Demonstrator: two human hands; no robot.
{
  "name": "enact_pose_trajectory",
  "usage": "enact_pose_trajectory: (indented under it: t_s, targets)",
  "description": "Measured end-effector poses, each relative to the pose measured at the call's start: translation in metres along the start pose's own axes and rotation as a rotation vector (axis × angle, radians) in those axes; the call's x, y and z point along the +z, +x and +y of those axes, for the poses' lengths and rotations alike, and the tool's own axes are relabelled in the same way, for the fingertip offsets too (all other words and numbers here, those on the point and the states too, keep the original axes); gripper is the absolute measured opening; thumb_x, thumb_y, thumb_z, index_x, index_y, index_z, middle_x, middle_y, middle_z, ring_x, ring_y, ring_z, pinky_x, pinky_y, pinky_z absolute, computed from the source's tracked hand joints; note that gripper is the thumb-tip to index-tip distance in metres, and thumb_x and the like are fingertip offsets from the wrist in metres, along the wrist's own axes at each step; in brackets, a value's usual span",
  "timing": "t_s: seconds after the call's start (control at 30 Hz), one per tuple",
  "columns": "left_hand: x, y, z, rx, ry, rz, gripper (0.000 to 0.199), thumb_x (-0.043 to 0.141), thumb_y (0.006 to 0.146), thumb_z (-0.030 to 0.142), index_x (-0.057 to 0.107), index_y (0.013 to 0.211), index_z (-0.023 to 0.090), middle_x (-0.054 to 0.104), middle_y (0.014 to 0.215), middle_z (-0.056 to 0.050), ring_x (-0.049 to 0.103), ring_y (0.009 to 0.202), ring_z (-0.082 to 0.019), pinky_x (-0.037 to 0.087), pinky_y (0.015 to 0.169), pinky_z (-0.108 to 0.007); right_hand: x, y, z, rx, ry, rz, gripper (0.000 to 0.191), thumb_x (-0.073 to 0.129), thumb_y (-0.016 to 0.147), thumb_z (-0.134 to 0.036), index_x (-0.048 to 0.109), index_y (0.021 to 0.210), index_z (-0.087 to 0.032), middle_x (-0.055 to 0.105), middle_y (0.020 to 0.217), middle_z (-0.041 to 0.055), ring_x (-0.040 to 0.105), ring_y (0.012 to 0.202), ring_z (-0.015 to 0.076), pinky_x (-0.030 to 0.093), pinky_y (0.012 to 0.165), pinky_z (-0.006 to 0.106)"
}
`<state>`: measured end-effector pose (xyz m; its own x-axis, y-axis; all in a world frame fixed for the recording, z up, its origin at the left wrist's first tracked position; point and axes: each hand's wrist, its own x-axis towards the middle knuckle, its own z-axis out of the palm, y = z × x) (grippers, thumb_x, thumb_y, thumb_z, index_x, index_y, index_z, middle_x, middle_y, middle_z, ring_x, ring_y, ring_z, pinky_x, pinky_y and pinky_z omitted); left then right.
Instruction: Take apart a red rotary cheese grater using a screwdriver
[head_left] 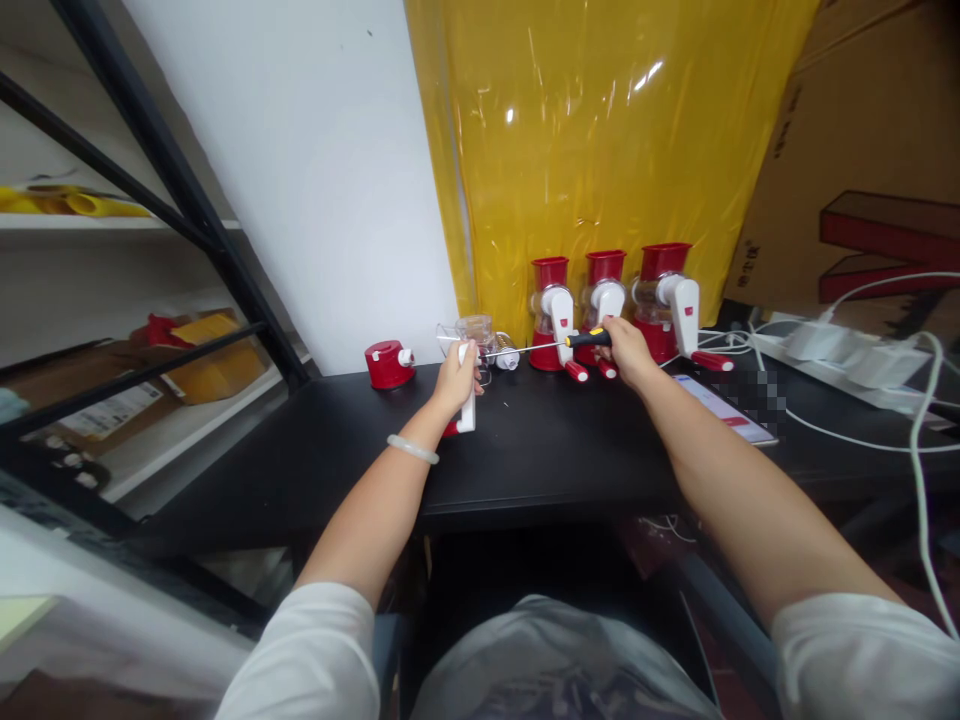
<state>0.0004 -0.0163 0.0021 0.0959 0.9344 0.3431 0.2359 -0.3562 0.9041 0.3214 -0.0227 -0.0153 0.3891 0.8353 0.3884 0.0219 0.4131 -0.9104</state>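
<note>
My left hand point(457, 378) is closed around a white crank handle point(468, 408) with a red grip, held just above the black table. In my right hand point(627, 350) is a screwdriver point(589, 339) with a black and yellow handle. Its long shaft points left, and the tip reaches the crank handle by my left fingers; whether it sits in a screw is too small to tell. Behind my left hand stands a clear plastic housing point(475, 328), with a white drum-like part point(507, 352) beside it. A red base point(388, 364) with a white knob rests further left.
Several red and white rotary graters point(666, 300) stand along the back. At right lie a phone point(726, 408), white cables and a power strip point(847, 350). A black-framed shelf point(172, 420) borders the left side; a large cardboard box point(862, 150) leans behind.
</note>
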Motion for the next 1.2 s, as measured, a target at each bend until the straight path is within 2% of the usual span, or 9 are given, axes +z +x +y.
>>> enact_pose_trajectory:
  t_s: [0.13,0.23,0.3,0.43,0.53,0.77,0.87,1.0,1.2]
  targets:
    - [0.0,-0.0008,0.0016,0.005,-0.01,-0.011,0.028,0.049,0.11,0.052,0.052,0.105,0.024,0.055,0.063,0.008,0.055,0.041,-0.011,0.047,0.044,-0.021,0.0025,0.0017,-0.0037,0.036,0.08,0.028,0.027,0.073,0.079,-0.048,0.06,0.078,-0.025,0.051,0.053,-0.0044,0.045,0.044,0.0124,0.037,0.04,0.023]
    - [0.0003,-0.0014,0.0021,0.002,-0.002,-0.008,0.028,0.049,0.11,0.051,0.052,0.105,0.024,0.055,0.063,0.008,0.055,0.041,-0.01,0.047,0.045,-0.021,0.0044,0.0036,-0.0051,0.054,0.175,0.031,0.022,0.073,0.075,-0.04,0.058,0.076,-0.023,0.055,0.06,-0.0029,0.047,0.047,0.0109,0.038,0.042,0.022]
    - [0.0003,-0.0015,0.0019,-0.004,0.006,-0.005,0.027,0.049,0.111,0.05,0.052,0.107,0.024,0.055,0.063,0.008,0.056,0.041,-0.011,0.048,0.045,-0.021,0.0046,0.0047,-0.0045,0.063,0.206,0.03,0.026,0.073,0.077,-0.043,0.057,0.076,-0.023,0.055,0.06,-0.0026,0.046,0.047,0.0106,0.038,0.041,0.022]
    - [0.0001,-0.0013,0.0018,0.009,0.013,0.003,0.027,0.049,0.111,0.049,0.053,0.107,0.023,0.056,0.064,0.007,0.057,0.042,-0.011,0.048,0.045,-0.021,0.0017,0.0058,-0.0009,0.066,0.162,-0.006,0.047,0.063,0.089,-0.068,0.053,0.074,-0.025,0.04,0.046,-0.0056,0.037,0.039,0.0112,0.032,0.038,0.024]
    - [0.0002,-0.001,0.0024,0.007,0.008,0.012,0.028,0.049,0.111,0.05,0.052,0.106,0.023,0.055,0.064,0.008,0.056,0.041,-0.01,0.046,0.044,-0.021,-0.001,0.0053,0.0013,0.001,0.09,-0.015,0.054,0.067,0.087,-0.076,0.055,0.076,-0.025,0.037,0.046,-0.0075,0.035,0.038,0.0104,0.031,0.038,0.025]
    - [0.0001,-0.0016,0.0029,-0.022,0.01,0.002,0.027,0.048,0.111,0.05,0.052,0.108,0.023,0.055,0.063,0.008,0.055,0.04,-0.01,0.047,0.045,-0.021,0.0008,0.0065,0.0009,0.018,0.07,0.028,0.028,0.072,0.082,-0.049,0.062,0.078,-0.023,0.053,0.058,-0.0032,0.045,0.046,0.011,0.036,0.04,0.023]
    - [0.0003,-0.0015,0.002,-0.007,0.014,0.005,0.027,0.048,0.111,0.05,0.052,0.109,0.023,0.055,0.064,0.008,0.056,0.041,-0.01,0.047,0.045,-0.021,0.001,0.0082,0.0014,0.013,0.095,0.015,0.026,0.072,0.078,-0.046,0.06,0.078,-0.023,0.055,0.063,-0.0021,0.049,0.049,0.0121,0.039,0.041,0.024]
    - [0.0007,-0.0006,0.0008,0.003,0.026,0.003,0.026,0.047,0.112,0.048,0.052,0.109,0.023,0.055,0.063,0.008,0.057,0.041,-0.011,0.048,0.044,-0.021,-0.0003,0.0086,0.0021,0.001,0.103,0.003,0.033,0.072,0.081,-0.053,0.058,0.078,-0.024,0.054,0.062,-0.0017,0.047,0.047,0.0123,0.038,0.041,0.025]
    - [-0.0007,0.0019,-0.0013,-0.003,0.021,0.013,0.03,0.05,0.11,0.053,0.052,0.108,0.024,0.056,0.064,0.008,0.057,0.041,-0.011,0.047,0.044,-0.021,-0.0008,0.0042,0.0011,0.033,-0.029,0.057,0.059,0.059,0.089,-0.081,0.059,0.076,-0.024,0.045,0.049,-0.0027,0.041,0.04,0.0134,0.03,0.039,0.027]
